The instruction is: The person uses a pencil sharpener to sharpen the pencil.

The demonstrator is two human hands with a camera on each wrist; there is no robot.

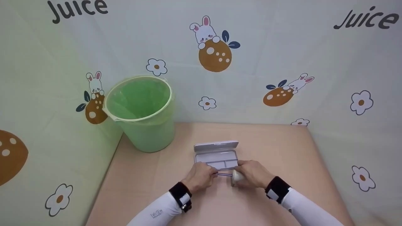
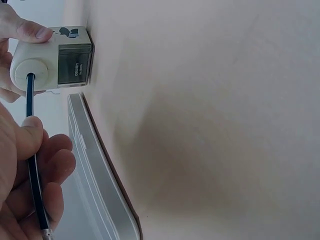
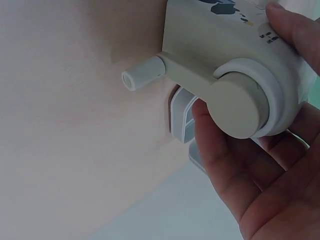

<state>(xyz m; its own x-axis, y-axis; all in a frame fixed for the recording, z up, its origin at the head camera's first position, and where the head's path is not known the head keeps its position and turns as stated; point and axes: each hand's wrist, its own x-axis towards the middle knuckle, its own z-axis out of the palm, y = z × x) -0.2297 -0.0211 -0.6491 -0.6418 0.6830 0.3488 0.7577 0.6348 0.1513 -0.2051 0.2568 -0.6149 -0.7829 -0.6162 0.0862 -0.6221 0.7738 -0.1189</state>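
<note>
A dark pencil (image 2: 36,180) with a metal ferrule lies across the fingers of my left hand (image 1: 201,176), pinched under the thumb. Its far end enters the round hole of a cream hand-crank pencil sharpener (image 2: 42,52). My right hand (image 1: 253,173) grips the sharpener's body from the other side, thumb on one face and fingers on the opposite one. The crank (image 3: 190,77) sticks out at the sharpener's back, beside my fingers. Dark printed patches mark the body, and a smoky clear drawer (image 2: 74,65) shows near its base, close to the tabletop.
Just beyond my hands, a pale pencil case (image 1: 216,155) lies with its lid raised, showing divided compartments. A green bucket (image 1: 157,135) stands at the table's back left. Printed cloth (image 1: 251,62) hangs behind and beside the tan table (image 1: 267,138).
</note>
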